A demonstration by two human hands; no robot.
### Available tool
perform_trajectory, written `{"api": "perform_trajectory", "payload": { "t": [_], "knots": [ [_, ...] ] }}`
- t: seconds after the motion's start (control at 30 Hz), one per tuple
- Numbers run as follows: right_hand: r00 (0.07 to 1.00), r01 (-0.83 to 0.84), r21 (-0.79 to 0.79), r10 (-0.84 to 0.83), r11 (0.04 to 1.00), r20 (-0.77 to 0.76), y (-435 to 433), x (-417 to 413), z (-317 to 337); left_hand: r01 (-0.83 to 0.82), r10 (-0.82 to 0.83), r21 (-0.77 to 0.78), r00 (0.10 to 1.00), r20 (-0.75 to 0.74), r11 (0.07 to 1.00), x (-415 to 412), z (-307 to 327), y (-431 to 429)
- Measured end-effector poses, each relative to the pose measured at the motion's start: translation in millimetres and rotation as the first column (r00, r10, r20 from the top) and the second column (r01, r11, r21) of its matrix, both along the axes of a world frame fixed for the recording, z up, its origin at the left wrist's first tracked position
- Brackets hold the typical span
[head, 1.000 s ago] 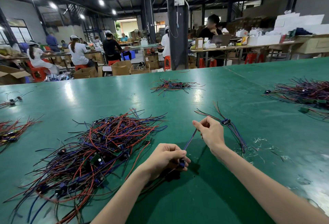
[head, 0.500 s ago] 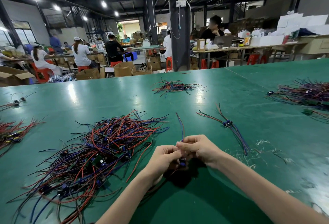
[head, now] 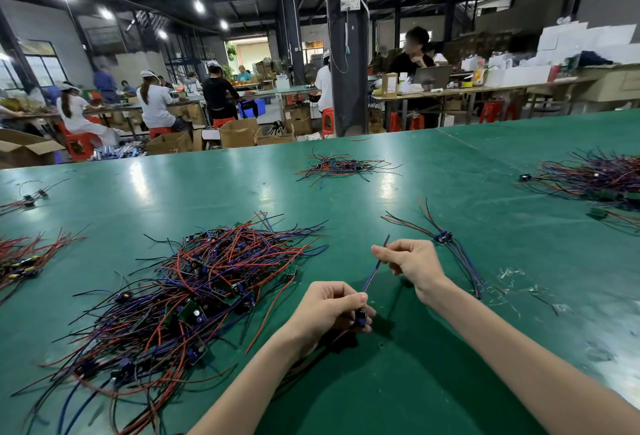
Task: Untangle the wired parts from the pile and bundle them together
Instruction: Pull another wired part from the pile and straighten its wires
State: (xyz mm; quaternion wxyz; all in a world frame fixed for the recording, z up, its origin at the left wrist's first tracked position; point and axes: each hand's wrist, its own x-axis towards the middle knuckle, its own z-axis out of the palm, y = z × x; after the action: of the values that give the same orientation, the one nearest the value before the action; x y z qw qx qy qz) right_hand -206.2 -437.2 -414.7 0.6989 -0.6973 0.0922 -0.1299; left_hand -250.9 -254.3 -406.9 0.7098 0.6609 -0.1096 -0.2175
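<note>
Blue-purple lead (head: 375, 266) runs straight between the two hands, low over the green desk (head: 138, 199) and just right of the main pile (head: 207, 296). Left grip (head: 332, 310) is curled closed round the small blue part (head: 360, 318) at the lead's lower end; right grip (head: 412, 261) has thumb and forefinger pinched on the lead further up, other fingers loosely folded, free tip sticking out past the pinch. Risks as I read it: 1) lead looks near taut, so more pull from the right loads the joint where it enters the part and could tear it off; 2) thin insulation in a two-finger pinch can slip, lead whips away and tangles; 3) dark and red strands trail from under the left wrist toward the pile, can't tell whether they belong to this part or are snagged; if snagged, a lift drags pile wires along; 4) sorted bundle (head: 446, 237) lies just beside the right wrist, a forearm sweep would scatter it or mix it into the wire scraps (head: 512, 275) next to it. Suggest stroking along the lead, not yanking, and checking the trailing strands before lifting
</note>
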Motion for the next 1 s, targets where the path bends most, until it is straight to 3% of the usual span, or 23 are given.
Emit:
{"api": "perform_trajectory", "payload": {
  "t": [0.13, 0.27, 0.33, 0.4, 0.47, 0.53, 0.6, 0.77, 0.9, 1.0],
  "knots": [
    [0.995, 0.085, -0.109, -0.078, 0.990, 0.062, -9, 4, -3, 0.004, -0.004, -0.002, 1.000, 0.008, 1.000, -2, 2, -2],
    [0.966, 0.174, -0.406, -0.074, 0.897, 0.249, -6, 2, -1, 0.014, -0.014, -0.006, 1.000, 0.002, 1.000, -3, 2, -1],
    [0.963, 0.186, -0.423, -0.078, 0.887, 0.258, -6, 0, 1, 0.024, -0.024, -0.004, 1.000, -0.003, 1.000, -3, 2, 0],
    [0.983, 0.125, -0.280, -0.080, 0.952, 0.167, -7, -2, 7, 0.029, -0.029, 0.001, 1.000, -0.006, 1.000, -2, 1, 1],
    [0.998, 0.042, 0.009, -0.042, 0.999, 0.043, -8, -3, 13, 0.037, -0.037, 0.007, 0.999, 0.001, 0.999, -2, 0, 1],
    [0.997, 0.002, 0.260, 0.018, 0.966, -0.073, -9, -4, 20, 0.049, -0.049, 0.013, 0.999, 0.008, 0.999, -2, 0, 0],
    [0.982, -0.018, 0.411, 0.093, 0.911, -0.162, -10, -4, 25, 0.059, -0.059, 0.008, 0.998, 0.007, 0.998, -2, 0, 0],
    [0.922, -0.031, 0.619, 0.262, 0.785, -0.286, -16, -5, 31, 0.075, -0.075, 0.004, 0.997, 0.015, 0.997, -3, 2, 1],
    [0.868, 0.009, 0.790, 0.387, 0.613, -0.311, -20, -6, 30, 0.104, -0.104, 0.025, 0.994, 0.031, 0.994, -4, 2, 1],
    [0.861, -0.001, 0.769, 0.392, 0.639, -0.324, -24, -6, 30, 0.113, -0.114, 0.028, 0.993, 0.033, 0.993, -5, 2, 2]
  ]
}}
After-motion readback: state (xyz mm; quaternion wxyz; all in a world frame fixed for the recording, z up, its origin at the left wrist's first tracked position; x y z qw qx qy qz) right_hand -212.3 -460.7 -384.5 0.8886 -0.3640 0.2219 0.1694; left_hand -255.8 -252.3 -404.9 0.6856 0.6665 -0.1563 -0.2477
